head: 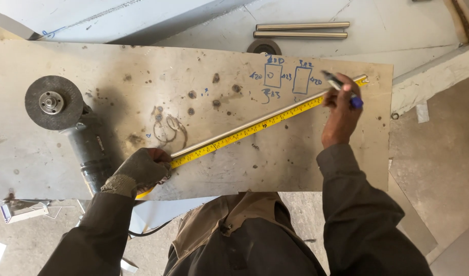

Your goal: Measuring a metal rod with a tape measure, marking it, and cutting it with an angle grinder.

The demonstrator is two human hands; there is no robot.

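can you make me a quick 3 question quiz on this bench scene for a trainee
1. True or false: the left hand wears a work glove and presses down the near end of the yellow tape measure.
2. What does the right hand hold? A) a hammer B) a blue marker C) a drill bit
3. Fill in: the tape lies alongside a thin metal ____ on the workbench, with the angle grinder resting to the left.

Key: 1 true; 2 B; 3 rod
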